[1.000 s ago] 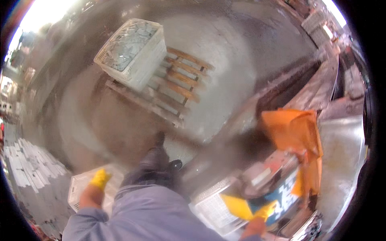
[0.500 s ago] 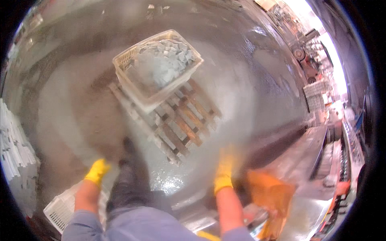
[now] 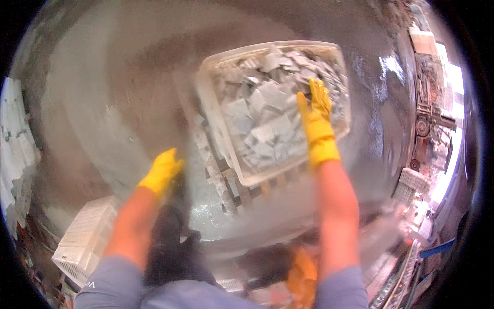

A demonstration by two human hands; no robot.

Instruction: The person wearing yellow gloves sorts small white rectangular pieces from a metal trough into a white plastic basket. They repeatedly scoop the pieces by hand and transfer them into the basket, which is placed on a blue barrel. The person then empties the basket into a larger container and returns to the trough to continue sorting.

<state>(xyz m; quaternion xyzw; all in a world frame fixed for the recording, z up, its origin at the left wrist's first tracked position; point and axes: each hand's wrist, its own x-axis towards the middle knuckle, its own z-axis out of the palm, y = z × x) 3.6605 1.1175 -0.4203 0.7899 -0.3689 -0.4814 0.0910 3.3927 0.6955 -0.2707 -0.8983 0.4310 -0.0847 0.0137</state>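
Note:
Straight ahead, a pale plastic crate (image 3: 218, 139) is heaped with broken pieces of flat whitish-grey material (image 3: 272, 98). The crate rests on a worn slatted wooden pallet (image 3: 218, 177). My right hand (image 3: 316, 116), in a yellow rubber glove, reaches over the right part of the heap with its fingers spread. Nothing is held in it; whether it touches the pieces I cannot tell. In a matching glove, my left hand (image 3: 162, 172) hangs left of the crate, apart from it. Its fingers are loosely bent and slightly apart, with nothing visible in them.
A white slotted crate (image 3: 87, 237) stands on the floor by my left arm. Stacked whitish slabs (image 3: 15, 149) line the far left. Something orange (image 3: 302, 278) lies beside my right forearm. At the right are machinery and a wheeled vehicle (image 3: 424, 126). The concrete floor (image 3: 118, 77) has wet patches.
The heaped crate now appears larger and further right in view. My right hand has moved forward from low beside me to above the heap. My left hand has risen and shifted right.

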